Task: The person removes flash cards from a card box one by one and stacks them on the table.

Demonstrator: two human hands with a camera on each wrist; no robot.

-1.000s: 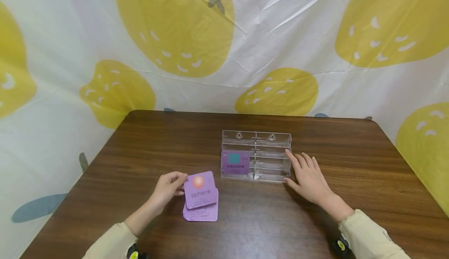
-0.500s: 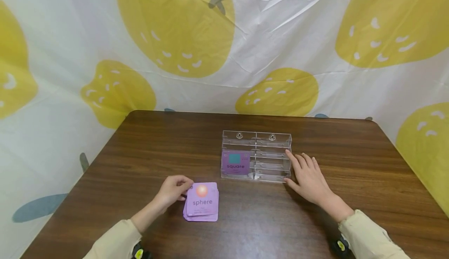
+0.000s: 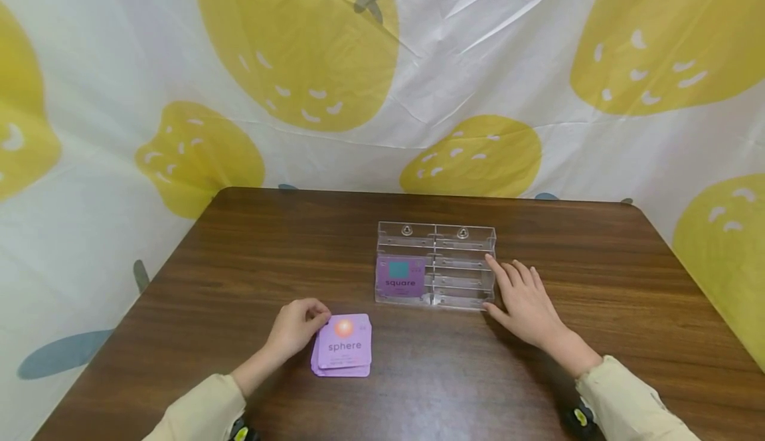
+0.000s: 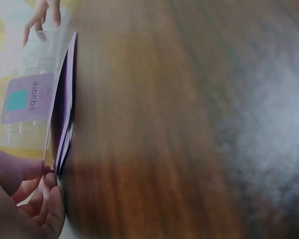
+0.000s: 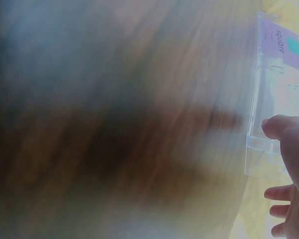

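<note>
My left hand (image 3: 295,327) pinches the upper left corner of the purple sphere card (image 3: 344,354) between thumb and fingers. That card lies over a stack of purple cards (image 3: 340,372). In the left wrist view a narrow gap shows between the held card and the stack (image 4: 67,124). My right hand (image 3: 526,301) rests with spread, relaxed fingers at the right side of a clear acrylic card rack (image 3: 463,300); its thumb (image 5: 279,127) touches the rack's lower right corner. A purple square card (image 3: 400,283) stands in the rack's left column.
Both hands work over a dark brown wooden table (image 3: 269,242). A white cloth with yellow fruit print (image 3: 335,155) hangs behind the table and down its sides. Two small hanging holes show at the rack's top.
My left hand has lowered the sphere card, shifting it slightly right and toward me, so it now lies almost square over the stack. The right hand has kept its place at the rack.
</note>
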